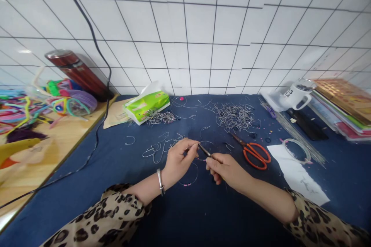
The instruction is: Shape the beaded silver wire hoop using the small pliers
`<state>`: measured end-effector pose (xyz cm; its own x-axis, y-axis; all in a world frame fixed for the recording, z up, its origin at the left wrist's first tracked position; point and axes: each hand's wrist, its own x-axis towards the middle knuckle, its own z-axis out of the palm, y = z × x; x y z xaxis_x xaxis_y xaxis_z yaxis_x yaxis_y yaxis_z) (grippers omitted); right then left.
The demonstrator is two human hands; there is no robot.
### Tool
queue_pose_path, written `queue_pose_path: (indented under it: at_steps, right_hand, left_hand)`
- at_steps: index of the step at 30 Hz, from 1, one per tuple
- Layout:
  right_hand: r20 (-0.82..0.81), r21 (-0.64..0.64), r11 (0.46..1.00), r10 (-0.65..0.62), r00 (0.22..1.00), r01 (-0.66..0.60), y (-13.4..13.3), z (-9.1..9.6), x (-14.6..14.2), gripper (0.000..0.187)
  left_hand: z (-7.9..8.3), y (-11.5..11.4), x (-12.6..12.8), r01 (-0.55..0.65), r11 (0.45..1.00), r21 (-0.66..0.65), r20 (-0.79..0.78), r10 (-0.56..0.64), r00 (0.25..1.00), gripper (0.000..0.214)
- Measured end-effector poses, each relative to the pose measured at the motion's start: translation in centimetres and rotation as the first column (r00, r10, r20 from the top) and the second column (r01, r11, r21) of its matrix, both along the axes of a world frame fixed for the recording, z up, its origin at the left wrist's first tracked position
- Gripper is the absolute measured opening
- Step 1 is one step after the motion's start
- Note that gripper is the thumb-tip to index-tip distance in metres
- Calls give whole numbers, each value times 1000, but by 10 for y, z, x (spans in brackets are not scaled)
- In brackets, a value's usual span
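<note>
My left hand is closed in a pinch on a thin wire loop that hangs below it with small pink beads. My right hand is closed around a slim dark tool whose tip meets the left fingertips. Both hands hover over a blue cloth. Bent wire pieces lie just beyond the left hand. Orange-handled scissors lie to the right of the hands.
A pile of cut wire bits and a green tissue pack lie at the back. A white mug, straight wires, a wire coil and white paper are right. Pipe cleaners, a red flask and a black cable are left.
</note>
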<state>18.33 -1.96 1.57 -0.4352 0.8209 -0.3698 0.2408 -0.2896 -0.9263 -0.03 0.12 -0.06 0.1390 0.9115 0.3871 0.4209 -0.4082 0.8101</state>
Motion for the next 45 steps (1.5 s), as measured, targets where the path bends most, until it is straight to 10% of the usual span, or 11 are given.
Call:
queue_pose_path:
  at_steps: [20,45]
  right_hand:
    - [223,355,935,-67,972,-17,-10,-4,-11,34]
    - [265,480,875,-83,961,-56,-10,-14,-10,28]
  left_hand:
    - [2,-5,7,5,969,-249,148,33,988,18]
    - [15,-6,6,94,915,-392,302,32,953,20]
